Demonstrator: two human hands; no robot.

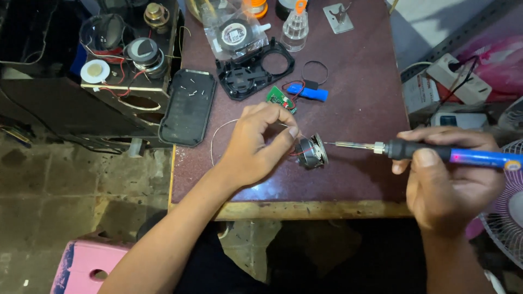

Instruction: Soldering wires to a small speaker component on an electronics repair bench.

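Small round speaker driver (312, 151), metal-rimmed and dark-bodied, lying on its side on the maroon bench (359, 109) near the front edge. Red lead wires run from the driver's left side; their ends are hidden behind the fingertips. The left hand (256, 144) touches the driver's left side, fingers (283, 136) curled nearly closed and pinched around a thin silvery wire (218, 136) that loops away left of the driver; whether the fingers also grip the driver itself cannot be told. Right of the driver, the soldering iron (425, 152) lies level, its thin metal tip just beside the driver's rim; contact is hard to make out. The right hand (452, 185) is closed firmly around the iron's black grip and blue handle, whose far end is cut off by the frame's right edge.

Behind the driver: a small green circuit board (280, 98) with red and black leads, partly covered by the left hand; a blue cylindrical part (310, 93); a black plastic housing (256, 68) with a round opening; a clear plastic bag (234, 32) holding a round dark piece. Left of the driver, a black oblong tray (188, 106) with small screws overhangs the bench's edge. Beyond it stands a dark wooden speaker box (128, 81) bearing loose drivers and red wiring. Right of the driver, beyond the bench, a white power strip (452, 76) and a fan grille (509, 207), both partly cut off.
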